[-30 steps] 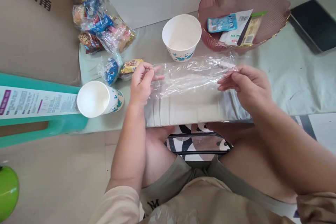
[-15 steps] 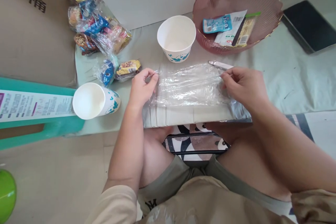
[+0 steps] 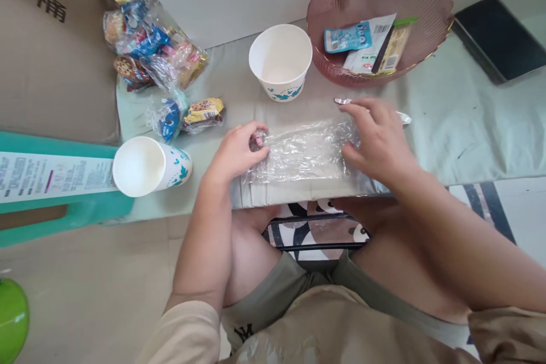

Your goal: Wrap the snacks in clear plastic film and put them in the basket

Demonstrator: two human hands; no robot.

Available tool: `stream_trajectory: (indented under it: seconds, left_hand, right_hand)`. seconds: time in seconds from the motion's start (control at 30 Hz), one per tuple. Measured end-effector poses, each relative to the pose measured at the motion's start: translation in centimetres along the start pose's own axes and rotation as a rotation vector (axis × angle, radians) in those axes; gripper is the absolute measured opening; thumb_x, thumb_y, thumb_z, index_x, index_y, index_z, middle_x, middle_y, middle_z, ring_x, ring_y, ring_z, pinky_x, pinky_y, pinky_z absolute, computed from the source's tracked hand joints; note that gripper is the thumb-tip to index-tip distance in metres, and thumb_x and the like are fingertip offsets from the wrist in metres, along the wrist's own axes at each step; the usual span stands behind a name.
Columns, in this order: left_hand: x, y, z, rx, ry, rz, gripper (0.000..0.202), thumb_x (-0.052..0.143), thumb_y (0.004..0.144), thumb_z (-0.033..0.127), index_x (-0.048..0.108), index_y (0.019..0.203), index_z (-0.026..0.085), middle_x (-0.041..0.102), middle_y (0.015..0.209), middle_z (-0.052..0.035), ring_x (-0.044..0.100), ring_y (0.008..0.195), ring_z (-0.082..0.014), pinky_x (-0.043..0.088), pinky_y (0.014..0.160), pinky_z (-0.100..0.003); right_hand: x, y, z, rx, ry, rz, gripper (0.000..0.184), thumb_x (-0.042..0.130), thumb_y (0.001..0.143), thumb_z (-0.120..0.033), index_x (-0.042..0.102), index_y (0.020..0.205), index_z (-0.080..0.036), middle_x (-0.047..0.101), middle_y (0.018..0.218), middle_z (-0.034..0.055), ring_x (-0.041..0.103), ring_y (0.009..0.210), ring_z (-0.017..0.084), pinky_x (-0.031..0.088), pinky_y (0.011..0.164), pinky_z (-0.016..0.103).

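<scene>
A clear, crinkled plastic bag (image 3: 305, 153) lies flat on the cloth near the table's front edge. At its left end is my left hand (image 3: 239, 151), its thumb and index finger apart and touching the plastic. A small reddish patch (image 3: 257, 139) shows between them; I cannot tell what it is. My right hand (image 3: 381, 139) is over the bag's right end with its fingers spread. Partly under that hand lies a slim white-handled tool (image 3: 403, 118), its middle hidden. Behind the bag stands a white paper cup (image 3: 285, 91) with blue leaf prints.
A pink ribbed bowl (image 3: 426, 40) holds several packets. Beyond it lies a black flat device (image 3: 503, 40). Wrapped snacks (image 3: 149, 40) are heaped at the left, by a cardboard box (image 3: 55, 68). Another paper cup (image 3: 174, 165) lies on its side near a teal carton (image 3: 94, 205).
Both hands have loosened their pinch on the bag's ends and spread their fingers. My right hand has shifted left over the tool, and the bag lies slightly lower and more bunched.
</scene>
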State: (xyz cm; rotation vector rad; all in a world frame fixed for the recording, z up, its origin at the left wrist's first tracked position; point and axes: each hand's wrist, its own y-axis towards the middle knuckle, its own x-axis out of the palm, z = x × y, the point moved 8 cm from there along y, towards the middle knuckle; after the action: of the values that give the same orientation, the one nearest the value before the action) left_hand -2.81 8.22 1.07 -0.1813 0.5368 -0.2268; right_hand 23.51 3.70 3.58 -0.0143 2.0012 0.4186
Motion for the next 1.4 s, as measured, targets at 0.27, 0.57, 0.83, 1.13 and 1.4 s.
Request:
stream_trajectory:
  seconds: [0.27,0.57,0.83,1.13,1.4]
  left_hand:
    - [3.7,-2.4,2.9,-0.068,-0.474,-0.522,0.024,0.091,0.054,0.021,0.067,0.059,0.019,0.066,0.071,-0.0065,0.062,0.068,-0.0196,0.053,0.060,-0.029]
    - [3.2,-1.2,3.5,-0.087,-0.938,-0.363,0.051,0.091,0.062,0.042,0.071,0.104,0.021,0.076,0.099,-0.0099,0.077,0.075,-0.0279,0.061,0.061,-0.037]
    - [4.7,0.3,2.5,-0.168,-0.770,-0.116,0.072,0.065,0.074,0.085,0.066,0.110,0.023,0.076,0.122,-0.0121,0.075,0.114,-0.0302,0.065,0.079,-0.035]
    - [4.3,0.6,1.0,-0.200,-0.533,-0.008,0.023,0.079,0.083,0.037,0.071,0.088,0.015,0.077,0.077,-0.0045,0.073,0.065,-0.0129,0.058,0.059,-0.020]
    - [7.1,-0.8,1.2,-0.255,-0.553,-0.377,0.025,0.075,0.079,0.029,0.072,0.099,0.016,0.079,0.079,-0.0049,0.075,0.067,-0.0152,0.055,0.057,-0.021]
  right_hand:
    - [0.9,-0.2,-5.7,-0.231,0.212,-0.179,0.065,0.067,0.082,-0.033,0.054,0.145,-0.029,0.055,0.156,0.0123,0.041,0.152,0.040,0.024,0.125,0.065]
    - [2.3,-0.8,-6.5,-0.079,0.769,-0.492,0.015,0.059,0.087,-0.032,0.063,0.079,-0.020,0.058,0.057,-0.0048,0.052,0.052,0.010,0.040,0.058,0.025]
    - [0.5,0.1,-1.0,0.348,0.569,-0.027,0.007,0.064,0.081,-0.025,0.059,0.077,-0.023,0.053,0.057,-0.0046,0.045,0.052,0.012,0.035,0.058,0.030]
    - [1.7,0.3,-0.8,0.436,0.811,-0.093,0.015,0.067,0.085,-0.030,0.056,0.076,-0.024,0.050,0.056,-0.0049,0.046,0.049,0.012,0.037,0.052,0.030]
    - [4.2,-0.1,-1.0,0.505,1.039,-0.234,0.018,0.068,0.086,-0.033,0.061,0.102,-0.025,0.072,0.084,0.0027,0.063,0.054,0.015,0.051,0.052,0.032]
